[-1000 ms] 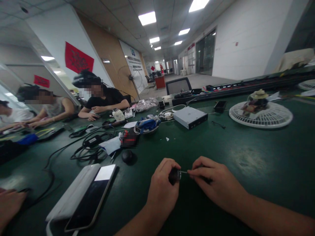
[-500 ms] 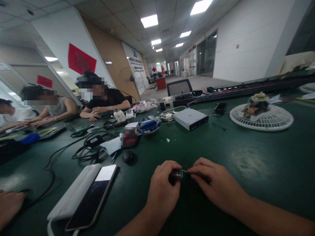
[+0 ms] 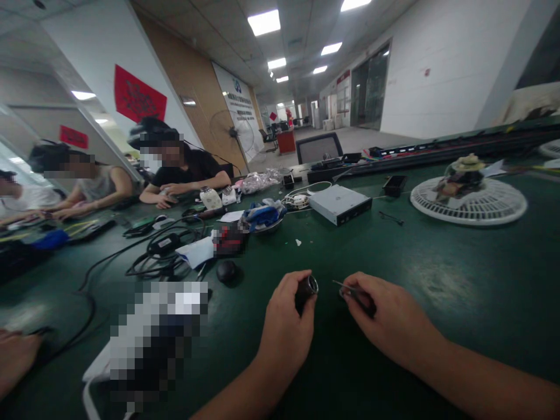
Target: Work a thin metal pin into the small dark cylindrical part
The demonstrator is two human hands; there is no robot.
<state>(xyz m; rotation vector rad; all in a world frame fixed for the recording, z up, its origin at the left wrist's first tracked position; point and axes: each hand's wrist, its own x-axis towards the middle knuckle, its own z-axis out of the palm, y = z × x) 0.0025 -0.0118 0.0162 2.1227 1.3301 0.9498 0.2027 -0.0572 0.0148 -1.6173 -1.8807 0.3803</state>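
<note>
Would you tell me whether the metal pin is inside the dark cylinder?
Out: the right hand holds the metal pin apart from the dark cylinder.

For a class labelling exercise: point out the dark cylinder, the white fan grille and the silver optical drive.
Dark cylinder (image 3: 305,293): head view, on its side.
White fan grille (image 3: 468,220): head view, on its rim.
Silver optical drive (image 3: 339,202): head view, on its top.

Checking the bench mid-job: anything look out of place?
A white fan grille lies flat on the green bench mat, a clump of parts heaped on it; it looks dismantled. A small white scrap sits loose on the mat.
</note>
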